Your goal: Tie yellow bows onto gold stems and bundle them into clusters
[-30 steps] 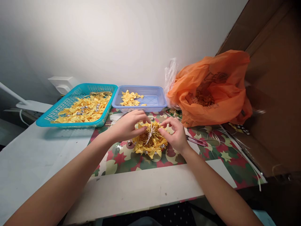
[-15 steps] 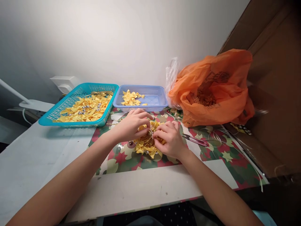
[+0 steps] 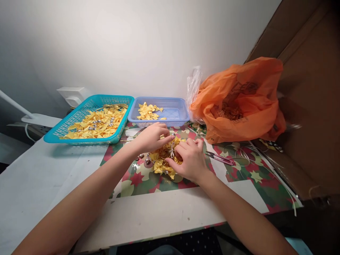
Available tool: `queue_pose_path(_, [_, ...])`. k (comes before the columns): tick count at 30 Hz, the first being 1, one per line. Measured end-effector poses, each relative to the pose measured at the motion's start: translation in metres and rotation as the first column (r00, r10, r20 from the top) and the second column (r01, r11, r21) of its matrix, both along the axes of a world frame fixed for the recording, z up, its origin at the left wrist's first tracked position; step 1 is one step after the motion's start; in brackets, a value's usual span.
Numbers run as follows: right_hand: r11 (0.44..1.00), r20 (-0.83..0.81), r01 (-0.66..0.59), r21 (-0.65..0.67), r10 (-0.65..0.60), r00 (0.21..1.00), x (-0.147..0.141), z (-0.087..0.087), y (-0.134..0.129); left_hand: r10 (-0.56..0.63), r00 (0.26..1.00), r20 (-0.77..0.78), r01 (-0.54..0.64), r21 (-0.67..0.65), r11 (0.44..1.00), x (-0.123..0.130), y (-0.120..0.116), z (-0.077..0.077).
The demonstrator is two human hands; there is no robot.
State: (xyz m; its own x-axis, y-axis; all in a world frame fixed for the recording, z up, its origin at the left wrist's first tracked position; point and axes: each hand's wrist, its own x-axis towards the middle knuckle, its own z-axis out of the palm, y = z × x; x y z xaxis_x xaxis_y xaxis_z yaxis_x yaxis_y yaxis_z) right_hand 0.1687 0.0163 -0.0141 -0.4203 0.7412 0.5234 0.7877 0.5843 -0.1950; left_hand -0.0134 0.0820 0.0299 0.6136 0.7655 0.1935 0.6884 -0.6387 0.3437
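Observation:
A round cluster of yellow ribbon bows (image 3: 162,166) lies on the patterned table cover, with gold wire stems gathered inside and a white tie (image 3: 172,150) near its middle. My left hand (image 3: 154,138) is closed at the cluster's upper left edge, thumb stretched along it; most fingertips are hidden. Over the right side rests my right hand (image 3: 192,159), its fingers curled around the bows and its thumb at the lower front. Several small silvery bells (image 3: 147,161) sit left of the cluster. Pink-handled snips (image 3: 223,160) lie just right of my right hand.
Behind stand a teal basket (image 3: 120,129) of yellow bows and silvery bells, and a blue-violet basket (image 3: 175,113) with a few bows. An open orange plastic bag (image 3: 255,120) stands at the right, beside cardboard (image 3: 310,106). Loose pale ties (image 3: 245,156) are scattered below it.
My fingers have drawn apart from the cluster's centre, so the white tie now shows. The left hand shifted slightly up and left; the right thumb moved left along the front.

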Motion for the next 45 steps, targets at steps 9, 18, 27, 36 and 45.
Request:
queue_pose_path(9, [1.0,0.061,0.005,0.007,-0.006,0.998,-0.003,-0.001,-0.002,-0.21,0.962,-0.176,0.136,-0.358,0.924,0.014,0.028,0.009])
queue_pose_path(18, [0.999,0.104,-0.042,0.002,0.041,0.994,0.003,0.002,-0.003,-0.214,0.977,0.01,0.189,-0.505,0.842,-0.001,0.023,0.009])
queue_pose_path(27, [0.985,0.156,-0.173,-0.017,0.173,0.972,0.005,-0.002,0.003,-0.184,0.974,0.129,0.222,-0.413,0.883,-0.005,0.014,-0.004])
queue_pose_path(36, [0.978,-0.131,-0.064,-0.198,0.038,0.991,0.009,0.008,-0.001,-0.038,0.989,0.141,0.098,-0.446,0.889,-0.011,0.004,0.003])
queue_pose_path(45, [0.969,-0.089,0.11,-0.221,-0.133,0.987,-0.004,0.003,-0.005,-0.008,0.988,0.157,0.077,-0.439,0.895,-0.006,0.003,0.006])
